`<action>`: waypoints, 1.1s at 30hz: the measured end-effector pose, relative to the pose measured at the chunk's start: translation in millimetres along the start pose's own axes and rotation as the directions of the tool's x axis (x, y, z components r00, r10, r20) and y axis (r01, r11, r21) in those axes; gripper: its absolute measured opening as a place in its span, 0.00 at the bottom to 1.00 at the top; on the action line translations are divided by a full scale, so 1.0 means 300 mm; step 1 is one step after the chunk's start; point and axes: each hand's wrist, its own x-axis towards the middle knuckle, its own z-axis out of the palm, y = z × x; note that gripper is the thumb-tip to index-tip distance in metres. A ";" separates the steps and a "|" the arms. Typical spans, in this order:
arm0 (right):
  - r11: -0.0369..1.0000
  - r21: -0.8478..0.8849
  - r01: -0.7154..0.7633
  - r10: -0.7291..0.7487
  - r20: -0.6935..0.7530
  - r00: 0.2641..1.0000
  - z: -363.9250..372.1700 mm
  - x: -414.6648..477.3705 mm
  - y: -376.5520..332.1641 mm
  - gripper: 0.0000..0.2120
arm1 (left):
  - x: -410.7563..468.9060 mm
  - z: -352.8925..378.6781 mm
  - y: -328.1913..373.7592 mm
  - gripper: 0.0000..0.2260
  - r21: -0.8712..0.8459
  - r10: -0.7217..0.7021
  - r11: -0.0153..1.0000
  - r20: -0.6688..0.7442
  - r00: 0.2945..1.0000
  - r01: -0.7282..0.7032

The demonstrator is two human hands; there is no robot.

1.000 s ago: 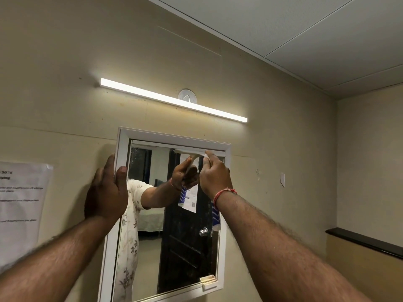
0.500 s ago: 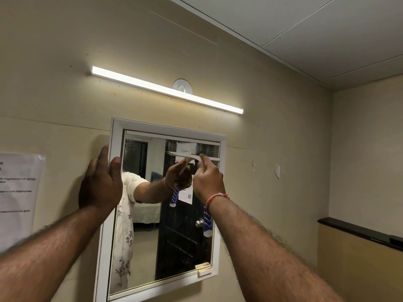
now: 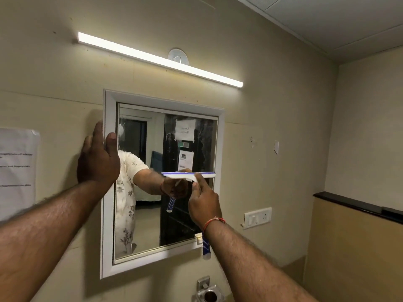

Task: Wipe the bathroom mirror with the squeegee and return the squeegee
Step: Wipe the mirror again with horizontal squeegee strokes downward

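The white-framed mirror hangs on the beige wall. My right hand is closed around the squeegee, whose white and blue blade lies flat across the right half of the glass at about mid-height. Its blue-and-white handle end sticks out below my wrist. My left hand rests flat with fingers apart on the mirror's left frame edge, the thumb over the frame. The glass reflects my arm, the squeegee and a dark door.
A lit tube light runs above the mirror. A paper sheet is taped to the wall at left. A switch plate sits right of the mirror, a dark ledge further right, a metal holder below.
My right hand has drawn the squeegee down the glass from near the mirror's top edge to mid-height. My left hand stays on the left frame. The view has tilted downward.
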 end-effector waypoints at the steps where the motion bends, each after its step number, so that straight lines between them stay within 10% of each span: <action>1: 1.000 -0.002 -0.007 0.007 0.007 1.000 0.006 -0.025 0.017 0.20 | -0.002 0.003 -0.004 0.27 -0.003 0.004 1.000 -0.006 1.000 -0.004; 33: 0.940 -0.214 -0.266 0.294 0.114 0.949 0.168 -0.395 0.436 0.23 | -0.311 0.099 -0.222 0.27 0.008 -0.026 1.000 -0.104 0.994 0.026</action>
